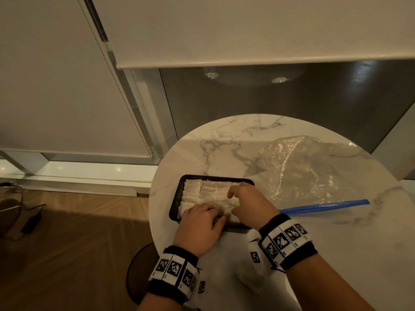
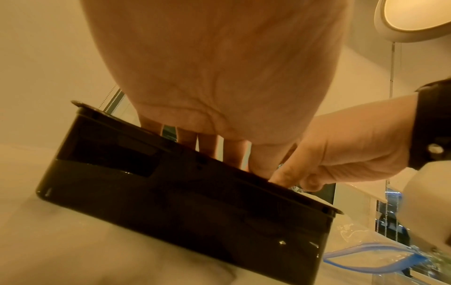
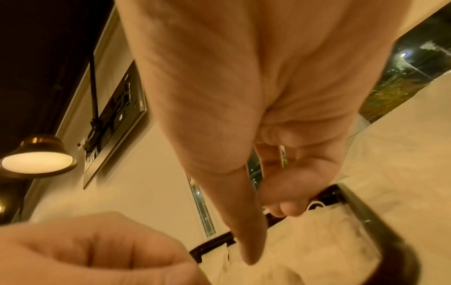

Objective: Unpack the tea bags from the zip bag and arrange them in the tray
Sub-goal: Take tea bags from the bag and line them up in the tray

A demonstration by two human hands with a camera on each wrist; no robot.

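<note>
Round marble tabletop [image 1: 224, 140] beside a blind-covered window, dim warm lighting, wooden floor below. Black tray [image 1: 174, 212] seated near the front-left edge of the tabletop, packed with pale tea bags [image 1: 193, 194] in close rows. Zip bag [image 1: 301, 169] lying flat and crumpled to the right of the tray, well apart from both hands, blue zip strip toward the near side; no contents discernible through the plastic. Left hand [image 1: 199, 225] over the near end of the tray, fingers [image 2: 207, 146] reaching down past the rim onto the bags, roughly straight and side by side; whether pinching anything, cannot tell. Right hand [image 1: 249, 205] over the right half of the tray, fingers [image 3: 288, 208] curled down onto the bags, thumb extended into the row; grip on any single bag not confirmed. Judged stage: final tidying of the rows, unpacking apparently complete. Risks noted: tray close to the tabletop edge, so downward or forward pressure from both hands likely to slide or tip it toward the floor; rows tightly filled, so pushing one bag likely to lift or buckle neighbours; thin strings visible at the far corner, liable to snag on fingers and drag bags out on withdrawal; paper sachets liable to tear under hard pressing. Small white object [image 1: 249, 279] near the front edge also exposed to a knock from the right wrist.
</note>
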